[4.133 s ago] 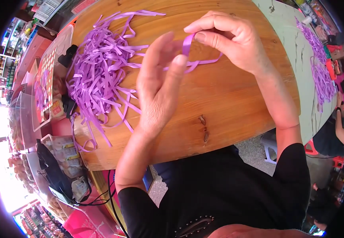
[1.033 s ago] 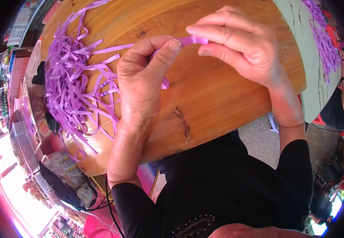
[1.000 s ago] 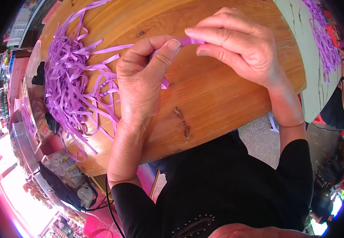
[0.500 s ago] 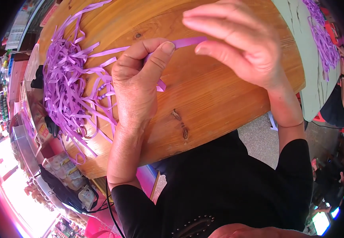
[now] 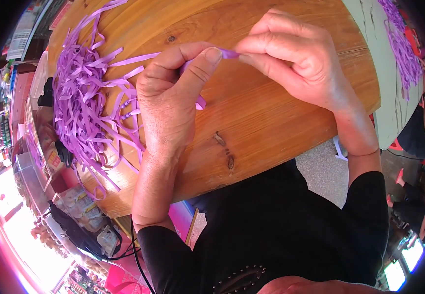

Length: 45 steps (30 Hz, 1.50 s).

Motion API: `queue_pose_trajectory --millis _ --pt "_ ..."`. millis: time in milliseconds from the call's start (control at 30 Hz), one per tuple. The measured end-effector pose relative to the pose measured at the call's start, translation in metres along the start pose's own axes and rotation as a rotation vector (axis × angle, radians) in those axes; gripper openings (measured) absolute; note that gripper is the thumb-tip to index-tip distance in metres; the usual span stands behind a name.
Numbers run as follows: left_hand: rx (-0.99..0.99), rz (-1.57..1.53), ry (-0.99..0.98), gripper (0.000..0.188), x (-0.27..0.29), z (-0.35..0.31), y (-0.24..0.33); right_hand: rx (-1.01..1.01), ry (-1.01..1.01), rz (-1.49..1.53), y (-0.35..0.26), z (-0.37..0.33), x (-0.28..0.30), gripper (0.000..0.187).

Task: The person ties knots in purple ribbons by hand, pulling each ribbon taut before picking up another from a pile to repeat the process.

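Observation:
A flat purple ribbon (image 5: 228, 53) stretches in the short gap between my two hands, above the wooden table. My left hand (image 5: 175, 90) pinches it between thumb and forefinger; one ribbon end pokes out below that palm. With thumb and fingertips, my right hand (image 5: 298, 59) closes on the other side of the strip. To the left lies a big tangled heap of purple ribbons (image 5: 80, 93), and a strand from it runs toward my left hand. Several strands beside my left wrist carry small coiled knots (image 5: 126, 110). My left palm hides part of the held ribbon.
The wooden table (image 5: 271, 127) has a rounded edge close to my body. At the right stands a pale table (image 5: 369, 59) bearing more purple ribbons (image 5: 402, 54). A dark bag (image 5: 75, 230) and packages crowd the left side. Other people sit at the far right.
My right hand has closed its spread fingers onto the ribbon and come nearer my left hand. The ribbon showing between them is shorter. My left hand keeps its pinch.

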<state>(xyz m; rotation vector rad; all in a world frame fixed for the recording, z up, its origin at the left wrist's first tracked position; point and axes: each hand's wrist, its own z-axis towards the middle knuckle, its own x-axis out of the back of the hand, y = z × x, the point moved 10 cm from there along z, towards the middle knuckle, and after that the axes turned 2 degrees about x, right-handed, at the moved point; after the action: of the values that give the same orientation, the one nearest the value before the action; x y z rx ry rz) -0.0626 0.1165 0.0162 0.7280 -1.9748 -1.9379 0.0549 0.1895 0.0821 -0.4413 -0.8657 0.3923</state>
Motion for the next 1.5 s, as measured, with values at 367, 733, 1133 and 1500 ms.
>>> queue_pose_trajectory --millis 367,733,1133,1500 --pt "0.07 -0.385 -0.116 0.014 -0.016 0.0 -0.018 -0.343 -0.007 1.531 0.028 -0.01 -0.036 0.022" --pt "-0.367 0.107 0.064 0.014 -0.01 -0.014 0.011 -0.357 0.013 0.438 0.012 0.006 -0.006 0.027" --pt "-0.388 0.157 0.077 0.01 -0.017 -0.016 0.013 0.809 0.533 -0.152 -0.028 -0.028 0.005 0.025" --pt "-0.31 -0.134 -0.093 0.01 -0.015 -0.017 0.01 -0.137 -0.145 0.749 -0.001 0.019 -0.013 0.022"
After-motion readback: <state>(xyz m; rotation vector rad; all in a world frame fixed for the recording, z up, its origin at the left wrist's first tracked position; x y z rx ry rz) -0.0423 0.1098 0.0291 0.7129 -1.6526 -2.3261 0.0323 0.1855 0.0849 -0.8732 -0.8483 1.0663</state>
